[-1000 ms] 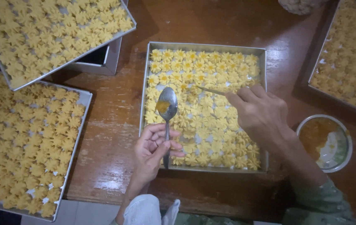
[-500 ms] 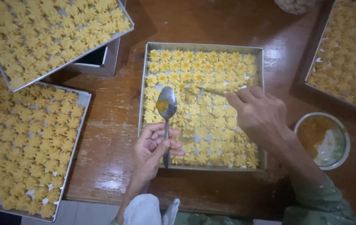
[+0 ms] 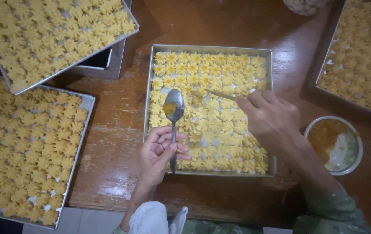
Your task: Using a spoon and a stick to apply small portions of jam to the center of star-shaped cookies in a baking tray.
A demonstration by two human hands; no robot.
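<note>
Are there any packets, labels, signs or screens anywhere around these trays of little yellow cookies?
None in view: no packets, labels, signs or screens.
Only metal trays of star-shaped cookies, a small bowl of orange filling, and a spoon stand on the wooden table.

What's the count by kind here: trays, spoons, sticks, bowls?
Trays of flower-shaped cookies: 4 (centre, top left, left, right)
Spoon: 1
Thin stick: 1
Bowl: 1
Total: 7
</note>
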